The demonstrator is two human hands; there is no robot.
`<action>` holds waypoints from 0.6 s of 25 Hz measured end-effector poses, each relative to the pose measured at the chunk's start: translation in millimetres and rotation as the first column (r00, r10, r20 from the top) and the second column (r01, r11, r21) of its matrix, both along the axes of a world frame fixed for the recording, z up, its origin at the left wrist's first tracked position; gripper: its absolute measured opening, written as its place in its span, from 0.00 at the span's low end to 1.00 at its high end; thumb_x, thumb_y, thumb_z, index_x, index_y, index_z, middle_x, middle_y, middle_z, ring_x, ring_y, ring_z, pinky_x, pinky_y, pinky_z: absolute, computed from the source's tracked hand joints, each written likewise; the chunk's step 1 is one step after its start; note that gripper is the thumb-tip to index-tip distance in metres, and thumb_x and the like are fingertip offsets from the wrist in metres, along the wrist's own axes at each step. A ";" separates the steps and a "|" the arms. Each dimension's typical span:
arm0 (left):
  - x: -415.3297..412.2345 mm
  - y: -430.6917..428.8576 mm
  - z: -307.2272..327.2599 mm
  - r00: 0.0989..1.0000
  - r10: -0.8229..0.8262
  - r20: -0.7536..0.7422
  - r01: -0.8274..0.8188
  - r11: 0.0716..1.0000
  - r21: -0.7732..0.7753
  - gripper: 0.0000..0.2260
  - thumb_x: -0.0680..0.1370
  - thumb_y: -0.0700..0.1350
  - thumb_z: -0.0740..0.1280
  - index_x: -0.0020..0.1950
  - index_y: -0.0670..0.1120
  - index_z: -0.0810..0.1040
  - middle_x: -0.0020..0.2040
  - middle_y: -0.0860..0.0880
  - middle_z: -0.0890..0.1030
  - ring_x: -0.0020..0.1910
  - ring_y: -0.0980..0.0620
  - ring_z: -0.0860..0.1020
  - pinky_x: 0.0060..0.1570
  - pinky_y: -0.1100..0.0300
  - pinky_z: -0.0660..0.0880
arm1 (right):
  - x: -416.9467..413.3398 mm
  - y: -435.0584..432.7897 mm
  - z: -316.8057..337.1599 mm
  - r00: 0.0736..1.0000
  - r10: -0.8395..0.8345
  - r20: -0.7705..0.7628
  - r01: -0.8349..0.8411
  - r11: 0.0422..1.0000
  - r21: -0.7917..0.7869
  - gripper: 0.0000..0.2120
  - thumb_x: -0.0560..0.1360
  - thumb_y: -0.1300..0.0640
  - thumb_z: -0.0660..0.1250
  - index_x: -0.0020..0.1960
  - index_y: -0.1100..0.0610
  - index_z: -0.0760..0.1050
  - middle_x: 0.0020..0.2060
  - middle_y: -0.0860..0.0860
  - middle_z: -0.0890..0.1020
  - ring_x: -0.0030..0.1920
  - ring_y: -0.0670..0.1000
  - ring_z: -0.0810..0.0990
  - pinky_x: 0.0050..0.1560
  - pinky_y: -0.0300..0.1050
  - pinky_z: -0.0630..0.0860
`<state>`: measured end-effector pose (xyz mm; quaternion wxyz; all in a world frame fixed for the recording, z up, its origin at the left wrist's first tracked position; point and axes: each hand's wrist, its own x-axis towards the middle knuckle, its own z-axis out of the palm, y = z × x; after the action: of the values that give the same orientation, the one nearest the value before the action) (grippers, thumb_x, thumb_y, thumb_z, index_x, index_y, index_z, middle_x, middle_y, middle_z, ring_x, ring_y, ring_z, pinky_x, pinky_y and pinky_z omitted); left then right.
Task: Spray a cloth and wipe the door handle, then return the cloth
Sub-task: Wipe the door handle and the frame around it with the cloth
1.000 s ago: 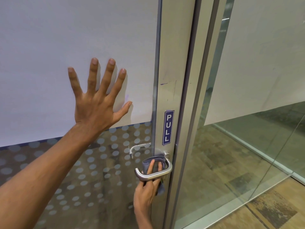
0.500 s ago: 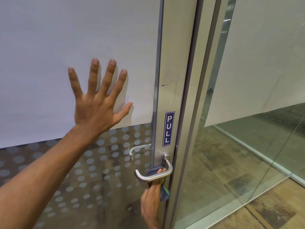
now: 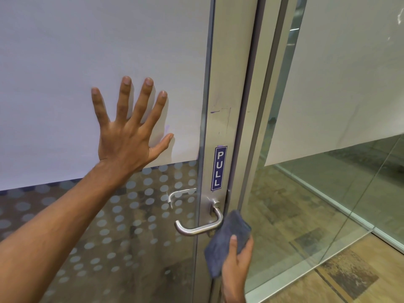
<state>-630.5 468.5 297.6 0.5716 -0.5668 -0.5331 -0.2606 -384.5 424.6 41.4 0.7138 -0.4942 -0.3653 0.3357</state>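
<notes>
A brushed-metal lever door handle (image 3: 197,228) juts from the door's metal stile, below a blue PULL sticker (image 3: 218,168). My right hand (image 3: 237,262) holds a folded blue-grey cloth (image 3: 227,238) just right of the handle's bend, its upper edge close to the lever. My left hand (image 3: 129,132) is pressed flat on the frosted glass door (image 3: 65,84), fingers spread, holding nothing. No spray bottle is in view.
The door's lower glass carries a dotted film, and a second handle (image 3: 178,194) shows through it on the far side. To the right stands the metal door frame (image 3: 260,106) and a fixed glass partition (image 3: 328,193) over a wood-pattern floor.
My right hand has pulled the cloth out from behind the lever and shifted it right and down, off the handle. The left hand stays flat on the glass.
</notes>
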 end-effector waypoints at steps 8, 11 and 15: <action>1.8 -3.5 0.4 1.000 0.005 -0.003 -0.005 1.000 -0.013 0.39 0.80 0.71 0.50 0.85 0.50 0.48 0.83 0.43 0.52 0.80 0.35 0.55 0.68 0.25 0.48 | 7.1 22.0 45.7 0.899 0.231 0.371 -0.218 0.973 -0.077 0.18 0.78 0.71 0.59 0.57 0.51 0.77 0.59 0.51 0.81 0.61 0.51 0.78 0.64 0.45 0.73; 2.3 -3.2 -0.3 1.000 0.006 -0.009 -0.006 1.000 -0.006 0.38 0.81 0.70 0.50 0.85 0.50 0.48 0.83 0.44 0.51 0.80 0.35 0.54 0.68 0.25 0.49 | 15.7 19.2 36.0 0.941 0.322 -0.104 -0.338 0.915 -0.220 0.13 0.79 0.69 0.59 0.59 0.59 0.75 0.57 0.60 0.81 0.55 0.56 0.80 0.54 0.44 0.77; -0.7 -1.2 -0.7 1.000 -0.003 -0.011 0.003 1.000 0.003 0.39 0.80 0.71 0.50 0.85 0.50 0.48 0.83 0.44 0.50 0.80 0.36 0.52 0.69 0.26 0.47 | 24.8 0.2 56.9 0.976 0.187 0.113 -0.149 0.947 -0.284 0.10 0.79 0.67 0.59 0.57 0.59 0.75 0.54 0.60 0.82 0.55 0.56 0.80 0.51 0.40 0.73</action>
<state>-631.2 467.3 296.9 0.5751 -0.5681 -0.5286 -0.2590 -359.7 424.8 98.3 0.5802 -0.5774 -0.4048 0.4076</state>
